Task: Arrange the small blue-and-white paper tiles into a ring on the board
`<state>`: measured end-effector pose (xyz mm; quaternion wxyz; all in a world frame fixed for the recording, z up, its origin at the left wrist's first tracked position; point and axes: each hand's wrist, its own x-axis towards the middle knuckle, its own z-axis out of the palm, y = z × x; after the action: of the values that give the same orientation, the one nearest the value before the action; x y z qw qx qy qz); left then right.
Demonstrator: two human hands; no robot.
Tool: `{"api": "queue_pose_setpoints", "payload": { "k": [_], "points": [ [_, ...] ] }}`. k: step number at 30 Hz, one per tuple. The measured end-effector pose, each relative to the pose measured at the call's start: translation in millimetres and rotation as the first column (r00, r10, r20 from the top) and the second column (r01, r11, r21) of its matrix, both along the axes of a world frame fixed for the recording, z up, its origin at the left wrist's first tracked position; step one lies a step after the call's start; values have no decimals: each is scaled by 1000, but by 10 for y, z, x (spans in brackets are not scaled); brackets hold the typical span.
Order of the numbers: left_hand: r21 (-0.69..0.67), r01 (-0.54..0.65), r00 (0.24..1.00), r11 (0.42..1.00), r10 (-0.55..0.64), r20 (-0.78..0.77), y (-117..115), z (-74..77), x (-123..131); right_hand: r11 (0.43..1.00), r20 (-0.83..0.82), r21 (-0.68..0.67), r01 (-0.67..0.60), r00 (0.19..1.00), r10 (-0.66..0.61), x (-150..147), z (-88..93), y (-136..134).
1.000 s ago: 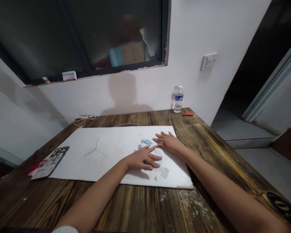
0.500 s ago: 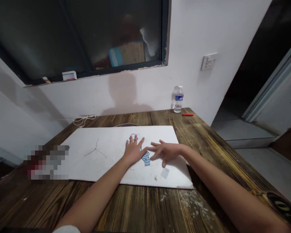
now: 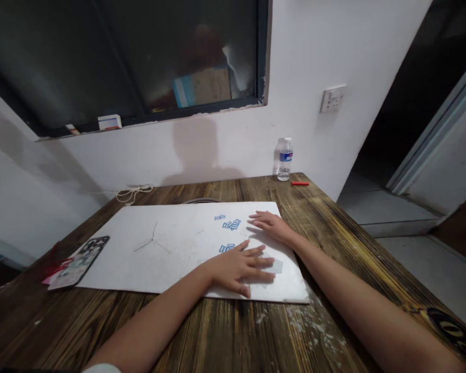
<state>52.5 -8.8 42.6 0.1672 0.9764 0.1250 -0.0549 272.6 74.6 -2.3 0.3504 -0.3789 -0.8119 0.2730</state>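
Both hands are just lying flat and open, gripping nothing, on a white board (image 3: 178, 264): the left hand (image 3: 238, 268) sits near the front edge, and the right hand (image 3: 270, 227) sits just beside some small blue-and-white pieces (image 3: 230, 225).

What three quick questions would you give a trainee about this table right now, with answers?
1. Which stands at the table's far edge by the wall? A) a plastic water bottle B) a coffee mug C) a stapler
2. True or false: the right hand is lifting the small blue pieces off the board.
3. Fill in the blank: the ___ hand lies nearer the front edge of the white board.

Key: 1 A; 2 false, the pieces lie on the board; 3 left hand.
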Motion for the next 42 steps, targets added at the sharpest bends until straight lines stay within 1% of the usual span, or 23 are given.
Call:
{"api": "queue_pose_setpoints", "payload": {
  "k": [2,4,6,8,10,12,14,16,17,18,19,20,22,24,26,28,29,31,34,36,38,40,42],
  "points": [
    [-16,24,1000,1000,-24,3,-71,-3,74,987,231,70,-141,965,122,-44,17,-43],
    [4,-41,999,999,41,35,-86,-40,95,972,377,79,-220,909,175,-94,6,-75],
    [46,-194,978,980,190,86,-48,-94,64,981,428,74,-178,894,130,-119,-28,-81],
    [105,-360,931,927,350,105,23,-153,-2,995,433,73,-62,901,25,-106,-65,-62],
    [174,-541,841,823,525,134,108,-214,-81,998,422,66,16,905,-42,-63,-78,-33],
    [245,-714,698,655,693,181,194,-278,-159,1000,406,29,-5,914,-7,-15,-51,-10],
    [301,-828,544,473,810,222,277,-341,-231,992,383,-57,-114,915,127,13,13,-10],
    [320,-893,400,316,883,244,353,-393,-291,952,356,-162,-261,884,303,4,92,-44],
    [315,-910,350,270,907,232,387,-411,-316,923,350,-202,-327,856,380,-18,130,-75],
    [307,-915,331,261,922,203,416,-423,-335,899,353,-223,-377,828,435,-51,163,-114],
    [303,-915,330,268,927,176,439,-426,-350,881,369,-230,-413,801,472,-93,188,-158],
    [300,-907,349,294,925,152,457,-422,-360,873,382,-217,-437,785,488,-143,206,-206],
    [288,-875,435,390,893,111,472,-395,-371,868,399,-186,-461,772,495,-248,217,-292],
    [262,-824,539,503,838,86,462,-352,-372,891,421,-143,-431,788,449,-327,198,-337],
    [230,-761,635,607,769,71,433,-301,-367,933,405,-26,-358,850,337,-347,152,-321],
    [197,-679,728,707,683,57,390,-247,-352,969,331,123,-213,930,162,-300,83,-246],
    [180,-628,775,758,630,50,366,-218,-339,973,290,175,-148,953,92,-256,42,-194],
    [149,-519,853,842,520,33,316,-155,-305,976,227,214,-33,974,-16,-149,-44,-84],
    [77,-334,943,939,333,25,250,-64,-249,980,175,198,24,983,-59,1,-148,44],
    [35,-244,969,969,242,43,220,-26,-219,984,156,176,29,986,-57,59,-181,83],
    [22,-210,977,977,209,44,203,-26,-198,989,161,149,14,986,-39,74,-188,88],
    [51,-278,960,959,276,41,200,-67,-180,992,185,127,18,982,-41,57,-182,74],
    [110,-435,901,894,431,60,209,-130,-165,990,213,131,52,974,-79,27,-175,54]
  ]
}}
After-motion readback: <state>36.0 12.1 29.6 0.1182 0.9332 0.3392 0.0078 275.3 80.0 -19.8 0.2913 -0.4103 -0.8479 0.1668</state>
